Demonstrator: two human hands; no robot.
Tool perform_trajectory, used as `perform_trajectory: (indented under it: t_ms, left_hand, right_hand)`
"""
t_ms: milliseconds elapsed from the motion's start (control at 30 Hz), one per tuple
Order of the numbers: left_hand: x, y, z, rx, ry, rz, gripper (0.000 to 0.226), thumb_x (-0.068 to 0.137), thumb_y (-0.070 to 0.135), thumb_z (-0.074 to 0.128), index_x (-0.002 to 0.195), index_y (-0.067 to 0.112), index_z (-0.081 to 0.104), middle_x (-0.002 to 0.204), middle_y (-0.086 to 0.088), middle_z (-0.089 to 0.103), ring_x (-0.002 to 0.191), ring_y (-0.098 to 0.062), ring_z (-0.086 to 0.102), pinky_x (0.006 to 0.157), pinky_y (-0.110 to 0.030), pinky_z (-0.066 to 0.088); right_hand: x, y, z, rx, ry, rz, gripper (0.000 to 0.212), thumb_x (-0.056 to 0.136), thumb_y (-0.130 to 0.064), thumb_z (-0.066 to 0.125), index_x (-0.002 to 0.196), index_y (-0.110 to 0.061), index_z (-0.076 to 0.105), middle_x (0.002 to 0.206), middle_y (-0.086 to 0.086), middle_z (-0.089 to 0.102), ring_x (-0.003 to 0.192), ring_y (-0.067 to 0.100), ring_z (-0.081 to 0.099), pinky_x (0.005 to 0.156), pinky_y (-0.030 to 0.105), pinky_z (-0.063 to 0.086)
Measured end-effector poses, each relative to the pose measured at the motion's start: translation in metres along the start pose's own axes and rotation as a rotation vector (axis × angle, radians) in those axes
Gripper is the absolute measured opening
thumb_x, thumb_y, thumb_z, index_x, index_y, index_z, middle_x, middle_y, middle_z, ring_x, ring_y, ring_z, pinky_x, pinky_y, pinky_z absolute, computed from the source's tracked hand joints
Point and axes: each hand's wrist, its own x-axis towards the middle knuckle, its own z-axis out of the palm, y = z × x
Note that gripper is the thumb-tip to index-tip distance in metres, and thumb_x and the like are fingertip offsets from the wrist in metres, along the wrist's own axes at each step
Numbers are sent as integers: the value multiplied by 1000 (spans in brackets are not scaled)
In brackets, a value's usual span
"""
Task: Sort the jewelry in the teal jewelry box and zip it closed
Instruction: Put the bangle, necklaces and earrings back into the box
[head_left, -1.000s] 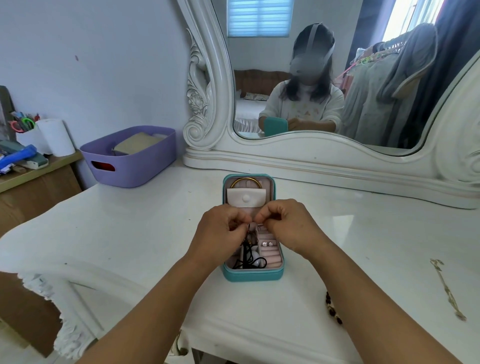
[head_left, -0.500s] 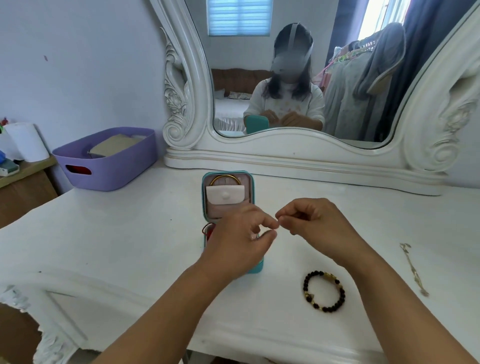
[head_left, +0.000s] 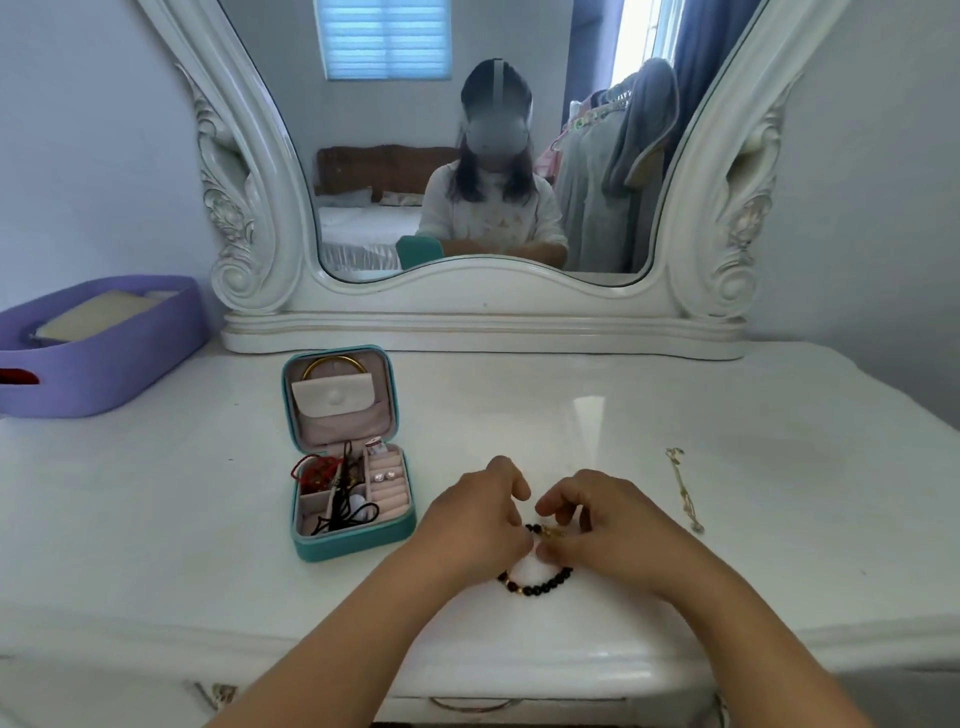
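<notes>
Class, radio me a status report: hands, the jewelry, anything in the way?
Left hand and right hand both pinching black bead bracelet on tabletop. Teal jewelry box open, unzipped. Gold chain lying apart; nothing obstructing.

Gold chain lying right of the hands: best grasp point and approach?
Pinch the gold chain near its middle, coming straight down from above. It lies flat and stretched out on the white tabletop, running away from the viewer, so nothing sticks up to hook. The right hand is nearest, probably with fingertips set across its thin width. Both hands are now on the beaded bracelet.
</notes>
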Motion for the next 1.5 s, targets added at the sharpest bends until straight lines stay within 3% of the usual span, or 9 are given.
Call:
perform_trajectory:
  t_ms: [100,200,367,533,667,800,1033,1367,1500]
  left_hand:
    - [1,3,4,-84,52,87,25,79,12,54,97,25,43,83,6,61,67,-9,53,64,-26,46]
    - [2,12,12,-187,93,169,29,83,10,53,94,34,43,83,10,56,58,-6,49,56,-20,42]
    - [12,35,30,-225,96,253,27,83,15,60,84,41,52,94,12,55,67,-5,56,60,-15,45]
    - [31,61,58,-106,64,221,19,83,14,57,98,22,64,93,6,58,71,-9,54,70,-20,45]
    - [46,76,71,-9,94,178,22,84,16,54,103,21,63,102,2,63,79,-10,51,74,-21,42]
    - [57,84,79,54,93,152,25,85,19,53,109,22,62,109,3,61,97,-14,57,78,-23,42]
    - [82,100,96,57,50,207,33,90,17,47,119,25,60,123,0,59,121,-16,45,101,-25,36]
    - [113,148,140,84,-68,368,25,85,10,35,79,12,60,73,2,59,89,-27,41,83,-37,40]
    - [123,160,152,80,-57,406,31,89,7,42,107,14,67,112,0,68,108,-28,45,92,-37,40]
  right_hand:
    - [-4,3,4,-23,58,-64,11,76,-23,64,85,-28,59,91,-9,54,69,2,47,63,15,36]
    - [-8,13,1,73,169,-60,16,77,-12,57,72,-27,53,71,-11,55,56,-1,46,53,12,36]
    - [-24,36,-19,175,282,0,12,78,-18,64,70,-19,55,57,-9,51,49,2,41,49,16,33]
    - [-34,65,-38,37,415,144,6,77,-20,64,79,-23,60,67,-8,57,65,12,54,62,29,43]
    - [-29,74,-42,-162,435,277,13,81,-29,58,89,-19,57,84,-2,62,83,20,58,64,28,41]
    - [-20,80,-46,-283,436,277,15,82,-20,49,69,-14,44,79,4,55,72,24,49,50,26,29]
    - [-24,105,-63,-385,551,358,16,88,-24,42,90,-14,53,89,3,60,72,22,45,59,29,33]
    - [-45,150,-93,-358,722,475,17,89,-27,45,88,-14,56,92,2,59,76,23,52,60,29,37]
    - [-52,162,-103,-264,776,496,17,87,-34,53,92,-18,57,93,-2,59,76,19,49,62,28,36]
